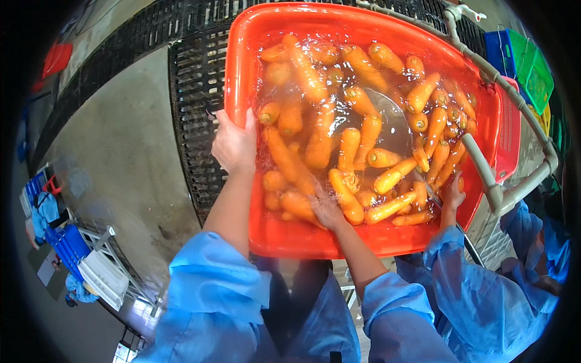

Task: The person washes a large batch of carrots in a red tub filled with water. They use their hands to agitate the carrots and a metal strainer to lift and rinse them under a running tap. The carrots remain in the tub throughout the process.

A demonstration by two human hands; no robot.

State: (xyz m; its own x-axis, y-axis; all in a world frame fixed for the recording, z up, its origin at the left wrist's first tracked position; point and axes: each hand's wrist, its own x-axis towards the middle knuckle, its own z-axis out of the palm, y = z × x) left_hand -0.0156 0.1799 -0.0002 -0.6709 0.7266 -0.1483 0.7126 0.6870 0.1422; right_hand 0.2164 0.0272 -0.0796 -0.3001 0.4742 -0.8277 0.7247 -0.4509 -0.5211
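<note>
A large red plastic tub (pixel 372 250) full of murky water and many orange carrots (pixel 349 145) stands before me. My left hand (pixel 236 143) is closed over the tub's left rim, thumb on the inner side. Near the front wall my right hand (pixel 327 206) reaches into the water among the carrots. Its fingers are under the surface against a thick carrot (pixel 288 163), and their grip is hidden. A round metal utensil (pixel 390 120), perhaps a strainer or ladle, lies partly sunk in the middle of the tub.
At the right, a co-worker's hand (pixel 454 195) reaches into the same tub. A grey plastic pipe (pixel 481 170) bends over the right rim. Black slotted grating (pixel 195 90) lies left and behind. Red, green (pixel 535 68) and blue crates stand at the far right.
</note>
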